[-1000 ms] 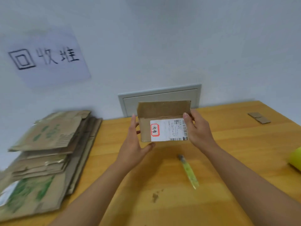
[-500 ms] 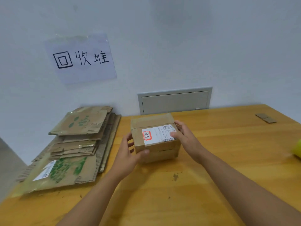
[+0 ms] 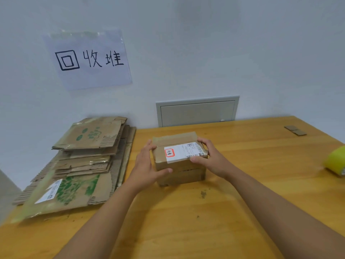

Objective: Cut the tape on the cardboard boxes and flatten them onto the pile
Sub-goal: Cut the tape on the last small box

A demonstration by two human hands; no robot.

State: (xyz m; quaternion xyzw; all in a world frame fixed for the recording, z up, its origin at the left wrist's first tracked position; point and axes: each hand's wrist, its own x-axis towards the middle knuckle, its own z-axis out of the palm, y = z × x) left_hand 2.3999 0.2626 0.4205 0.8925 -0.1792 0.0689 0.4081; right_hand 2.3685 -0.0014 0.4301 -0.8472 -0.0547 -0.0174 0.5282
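Observation:
A small brown cardboard box, taped along its top and carrying a white shipping label with a red mark, lies flat on the wooden table with the label facing up. A seam runs across its front side. My left hand grips the box's left end, thumb on the front face and fingers at the top edge. My right hand grips the right end, thumb on the front top edge and fingers round the far corner. The pile of flattened cardboard lies just left of the box.
A yellow tape roll sits at the table's right edge. Two small cardboard scraps lie at the far right. A handwritten paper sign and a grey panel are on the wall behind.
The box came down from being held upright in the air to lying flat on the table, label up, both hands still on it. The green knife seen a second ago is out of view.

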